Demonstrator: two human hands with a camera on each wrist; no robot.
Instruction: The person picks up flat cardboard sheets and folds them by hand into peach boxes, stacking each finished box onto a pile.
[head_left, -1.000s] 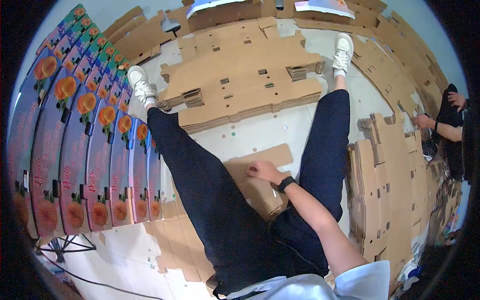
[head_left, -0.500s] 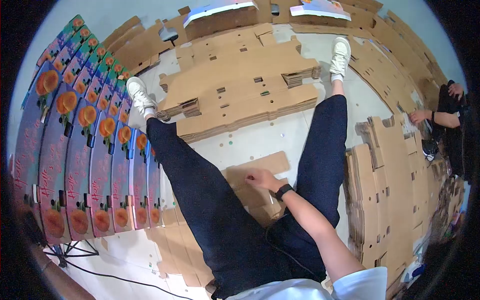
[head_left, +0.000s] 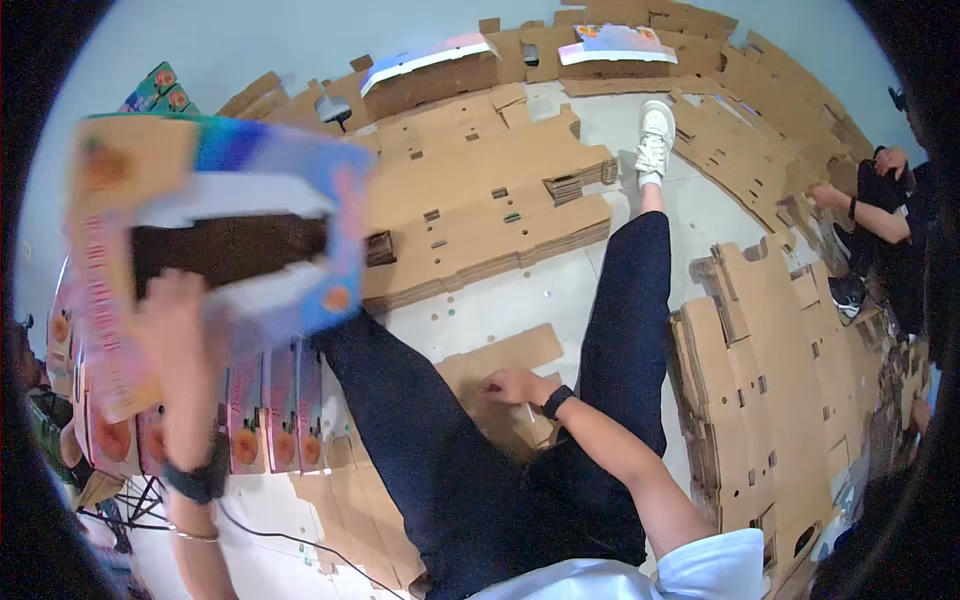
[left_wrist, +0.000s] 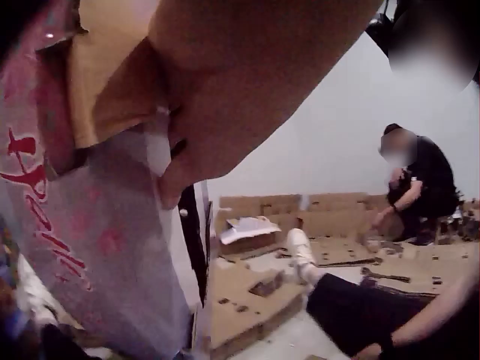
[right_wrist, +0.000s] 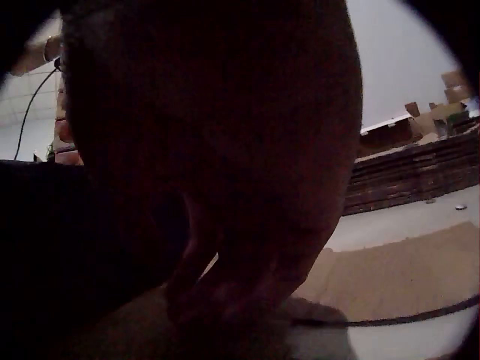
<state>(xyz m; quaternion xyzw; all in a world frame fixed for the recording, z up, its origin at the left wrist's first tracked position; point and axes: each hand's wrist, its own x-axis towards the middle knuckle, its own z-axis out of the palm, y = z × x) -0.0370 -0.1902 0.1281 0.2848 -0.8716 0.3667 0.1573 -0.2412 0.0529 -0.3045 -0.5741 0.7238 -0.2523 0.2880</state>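
Now, left hand clasps the printed box by its lower wall, raised at left; right hand sits on the cardboard sheet between the legs, pinch or press unclear; I'd keep it level, clear of the stacked boxes.

Bright, even light fills the head view; the fisheye bends its edges into a black rim. The printed box in the grip of the left hand is smeared by motion, and soft close up in the wrist view. The right hand is a dark backlit shape, the floor beyond its grip pale.
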